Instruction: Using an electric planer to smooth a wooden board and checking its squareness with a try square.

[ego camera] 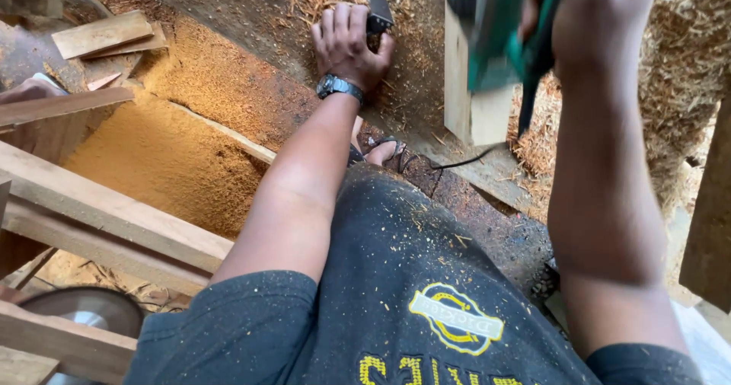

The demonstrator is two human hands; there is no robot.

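Green power tool (499,31) within right-hand fingers (533,4)

A worker's left hand (349,44) — a wristwatch (339,87) on the wrist — presses down on a dusty board (304,19) beside a dark blade (375,4). The right hand (590,19) grips a green power tool (502,35) above a pale wooden post (468,103). Sawdust (190,149) blankets the ground — loose planks (106,225) lie left.
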